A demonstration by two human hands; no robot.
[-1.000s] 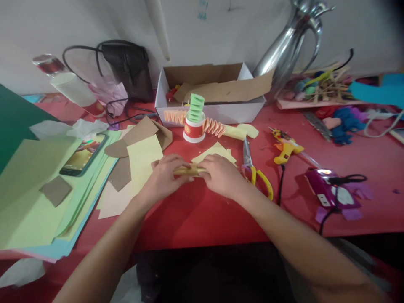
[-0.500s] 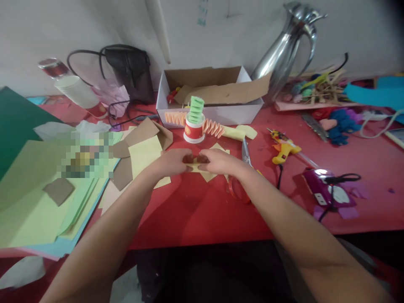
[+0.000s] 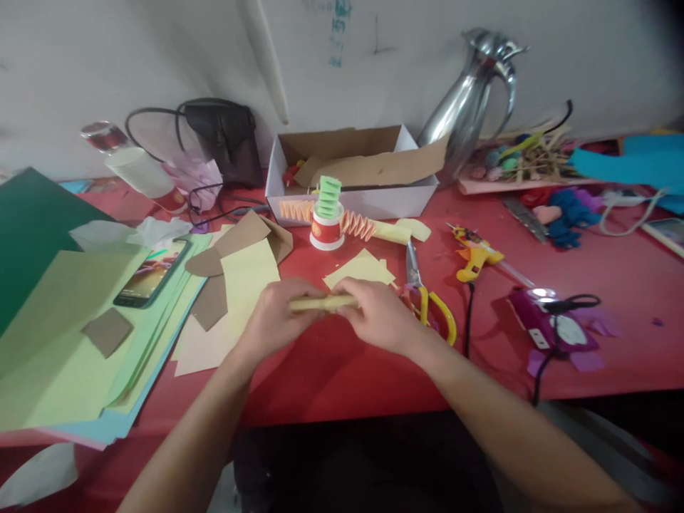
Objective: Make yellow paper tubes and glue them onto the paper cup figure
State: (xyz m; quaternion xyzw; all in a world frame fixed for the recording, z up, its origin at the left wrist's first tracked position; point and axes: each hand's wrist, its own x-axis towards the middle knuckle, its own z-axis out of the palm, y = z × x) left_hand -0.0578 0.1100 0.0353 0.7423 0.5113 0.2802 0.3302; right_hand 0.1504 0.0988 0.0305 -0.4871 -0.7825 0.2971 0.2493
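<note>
Between my two hands I hold a narrow roll of pale yellow paper (image 3: pixel 323 303) over the red table. My left hand (image 3: pixel 281 313) is closed around its left part, and my right hand (image 3: pixel 377 313) grips the right end, thumbs close together. Just beyond lie pale yellow paper scraps (image 3: pixel 361 271). Further back stands a red and white paper cup (image 3: pixel 327 234) with a folded green paper strip (image 3: pixel 328 197) on top and orange pleated paper arms at its sides. Scissors with yellow and red handles (image 3: pixel 435 313) lie beside my right hand.
A white cardboard box (image 3: pixel 374 202) and a steel jug (image 3: pixel 464 107) stand at the back. To the left are stacked coloured sheets (image 3: pixel 58 349) with a phone (image 3: pixel 152 274). A yellow glue gun (image 3: pixel 475 256) and a purple device with cables (image 3: pixel 556 320) lie right.
Both hands have come nearer to me, lifting the yellow paper off the scraps; it now shows as a narrow roll. The view has tilted slightly upward.
</note>
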